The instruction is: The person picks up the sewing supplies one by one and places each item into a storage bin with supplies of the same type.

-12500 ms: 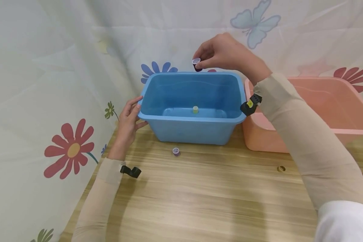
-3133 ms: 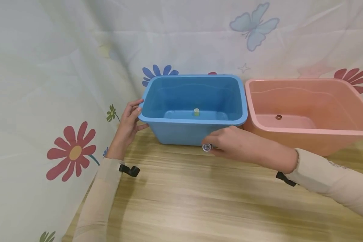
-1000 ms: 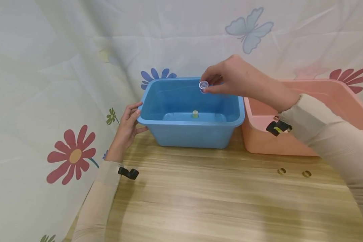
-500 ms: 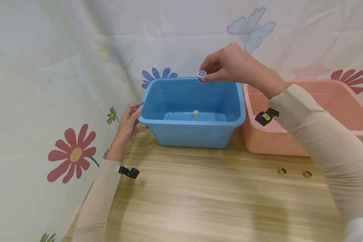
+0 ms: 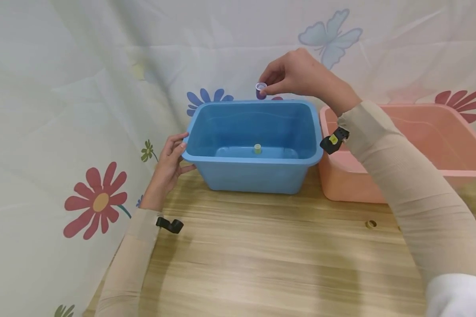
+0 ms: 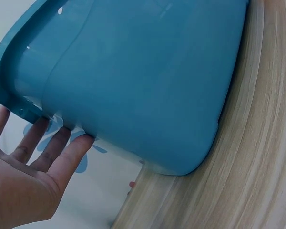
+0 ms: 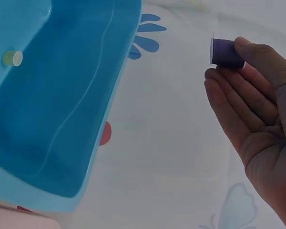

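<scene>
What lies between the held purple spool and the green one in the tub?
In the head view, the far rim and inner back wall of the blue tub.

Your head camera looks forward and down from well back, taking in your left hand point(image 5: 168, 163), your right hand point(image 5: 301, 75), the blue tub point(image 5: 254, 176) and the tabletop point(image 5: 262, 255). Your left wrist camera sits close, facing the tub's outer wall, its picture tilted. Your right wrist camera looks into the tub from nearby, the dim pink edge perhaps a second tub point(image 7: 24, 219); all three views share the blue tub
</scene>
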The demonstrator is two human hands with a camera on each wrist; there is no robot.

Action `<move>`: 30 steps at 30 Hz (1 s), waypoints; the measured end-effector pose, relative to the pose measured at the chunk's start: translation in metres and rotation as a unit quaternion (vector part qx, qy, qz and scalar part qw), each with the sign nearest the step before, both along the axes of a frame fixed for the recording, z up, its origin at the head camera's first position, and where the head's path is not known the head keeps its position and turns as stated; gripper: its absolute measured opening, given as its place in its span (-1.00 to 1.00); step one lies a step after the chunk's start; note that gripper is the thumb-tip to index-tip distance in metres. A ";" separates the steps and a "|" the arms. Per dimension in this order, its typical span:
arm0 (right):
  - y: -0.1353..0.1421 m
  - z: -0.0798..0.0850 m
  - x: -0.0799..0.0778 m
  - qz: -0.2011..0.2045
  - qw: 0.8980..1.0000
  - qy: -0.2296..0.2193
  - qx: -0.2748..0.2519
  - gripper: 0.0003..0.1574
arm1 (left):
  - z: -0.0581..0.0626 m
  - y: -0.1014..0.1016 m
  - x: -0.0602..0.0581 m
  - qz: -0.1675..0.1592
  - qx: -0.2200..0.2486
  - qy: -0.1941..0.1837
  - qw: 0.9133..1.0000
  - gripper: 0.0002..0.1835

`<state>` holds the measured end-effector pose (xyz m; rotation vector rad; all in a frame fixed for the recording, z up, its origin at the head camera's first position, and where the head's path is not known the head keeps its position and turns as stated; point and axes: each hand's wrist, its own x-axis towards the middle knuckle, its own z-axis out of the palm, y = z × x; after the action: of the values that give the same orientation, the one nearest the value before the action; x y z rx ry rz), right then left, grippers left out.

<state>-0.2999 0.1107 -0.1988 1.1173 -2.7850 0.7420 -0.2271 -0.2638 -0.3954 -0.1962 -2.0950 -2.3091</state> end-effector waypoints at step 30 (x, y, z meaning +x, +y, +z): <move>-0.021 -0.044 -0.061 0.002 0.973 -0.217 0.076 -0.62 | 0.002 -0.005 0.003 0.006 -0.007 0.000 1.000 -0.54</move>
<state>-0.3610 0.0901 -0.2425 1.0957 -3.2509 0.8787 -0.2240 -0.2688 -0.3932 -0.1820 -2.1060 -2.2891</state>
